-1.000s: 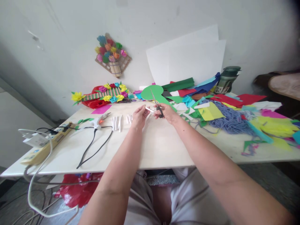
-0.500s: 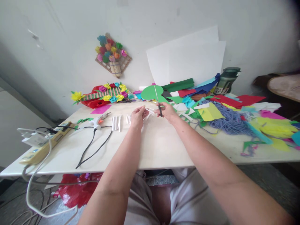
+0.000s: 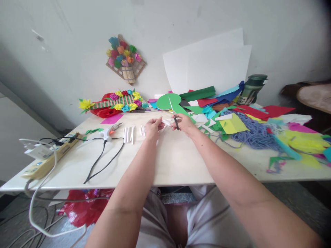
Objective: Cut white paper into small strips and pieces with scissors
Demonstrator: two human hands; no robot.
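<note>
My right hand is closed around the handles of a pair of scissors, whose blades point up and away from me. My left hand pinches one end of a small white paper strip between thumb and fingertips, and the strip reaches across the gap toward the scissors; I cannot tell whether the blades touch it. Both hands hover just above the white table.

Just left of my left hand lie several short white paper rolls, and further left a glue gun with its black cord trailing toward me. Beyond that sits a power strip near the table's edge. Past my right hand a green paper cutout lies flat, and to its right spread coloured paper scraps and a heap of blue yarn.
</note>
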